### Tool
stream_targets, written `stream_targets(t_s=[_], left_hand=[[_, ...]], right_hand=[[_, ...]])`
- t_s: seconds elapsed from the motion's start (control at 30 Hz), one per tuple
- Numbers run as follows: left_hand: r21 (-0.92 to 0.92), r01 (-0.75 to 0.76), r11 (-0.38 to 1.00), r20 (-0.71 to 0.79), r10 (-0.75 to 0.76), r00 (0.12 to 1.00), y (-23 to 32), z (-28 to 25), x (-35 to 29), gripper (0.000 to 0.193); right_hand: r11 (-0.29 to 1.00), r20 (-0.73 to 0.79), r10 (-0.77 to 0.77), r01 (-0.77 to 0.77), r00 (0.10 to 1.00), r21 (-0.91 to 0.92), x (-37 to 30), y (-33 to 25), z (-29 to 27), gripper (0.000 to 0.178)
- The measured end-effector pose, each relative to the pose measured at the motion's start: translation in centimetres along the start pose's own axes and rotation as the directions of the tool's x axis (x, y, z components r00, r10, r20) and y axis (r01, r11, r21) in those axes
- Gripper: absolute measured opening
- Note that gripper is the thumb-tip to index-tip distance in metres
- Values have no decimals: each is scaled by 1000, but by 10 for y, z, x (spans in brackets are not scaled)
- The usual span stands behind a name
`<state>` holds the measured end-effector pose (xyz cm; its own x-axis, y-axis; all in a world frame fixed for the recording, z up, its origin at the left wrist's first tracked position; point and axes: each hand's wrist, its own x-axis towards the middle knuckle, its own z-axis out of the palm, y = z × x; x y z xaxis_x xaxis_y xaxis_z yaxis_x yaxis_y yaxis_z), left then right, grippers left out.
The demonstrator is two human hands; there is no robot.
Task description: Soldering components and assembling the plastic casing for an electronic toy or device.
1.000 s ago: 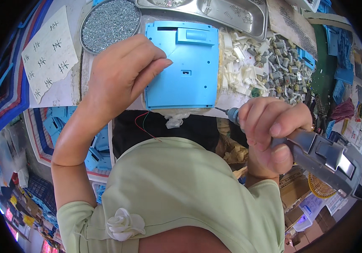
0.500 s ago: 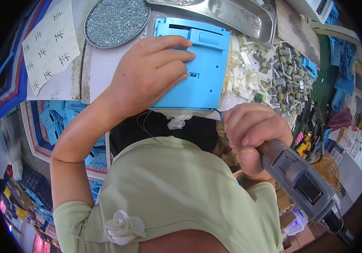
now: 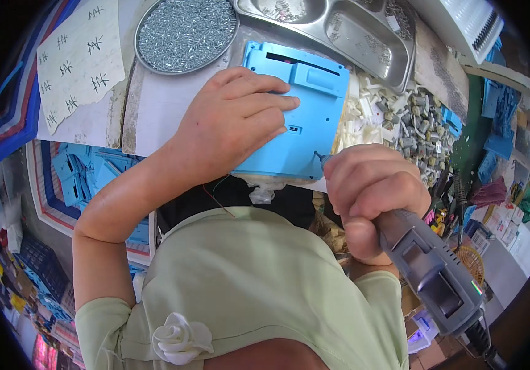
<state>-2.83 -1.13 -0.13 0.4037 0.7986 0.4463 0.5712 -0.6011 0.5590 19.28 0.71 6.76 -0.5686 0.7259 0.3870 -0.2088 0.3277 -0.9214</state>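
A blue plastic casing [image 3: 317, 117] lies on the table in front of me, with a long slot, a raised block and small holes in its upper face. My left hand [image 3: 234, 117] rests on its left part, fingers stretched over the surface and thumb hidden. My right hand [image 3: 376, 197] is wrapped round a grey corded electric screwdriver [image 3: 431, 271]. The screwdriver's thin tip meets the casing near its lower right corner, where a hole lies. Thin red and green wires [image 3: 219, 200] hang out below the casing's near edge.
A round metal dish of small screws [image 3: 188, 34] stands at the far left. Behind the casing is a steel compartment tray [image 3: 370, 37]. White plastic parts [image 3: 364, 111] and small grey motors [image 3: 422, 123] are heaped to the right. A bin of blue parts [image 3: 92, 172] sits lower left.
The screwdriver tip has moved from beside the casing's lower right corner onto its face. In the picture, casing, dish and tray have shifted slightly down and right.
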Motion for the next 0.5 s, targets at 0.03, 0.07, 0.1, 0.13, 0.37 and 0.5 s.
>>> stream_targets(t_s=[0.03,0.07,0.1,0.13,0.37,0.5], left_hand=[[2,5,1000,4,-5,1000,-1,0,-1,15],[4,11,1000,7,-11,1000,-2,0,-1,15],[4,5,1000,6,-5,1000,-3,-1,2,15],[-2,8,1000,7,-8,1000,-3,-1,2,15],[-51,30,998,-5,-30,1000,-5,0,1,15],[-85,28,996,9,-28,1000,-4,0,-1,16]], right_hand=[[1000,5,22,-22,1000,0,0,0,-1,35],[999,23,28,-29,999,17,2,0,-4,35],[999,42,34,-35,999,31,4,-1,-8,34],[998,75,23,-28,997,63,10,-1,-16,34],[997,-52,-8,12,999,81,30,18,-31,23],[998,17,-12,11,1000,69,32,21,-30,22]])
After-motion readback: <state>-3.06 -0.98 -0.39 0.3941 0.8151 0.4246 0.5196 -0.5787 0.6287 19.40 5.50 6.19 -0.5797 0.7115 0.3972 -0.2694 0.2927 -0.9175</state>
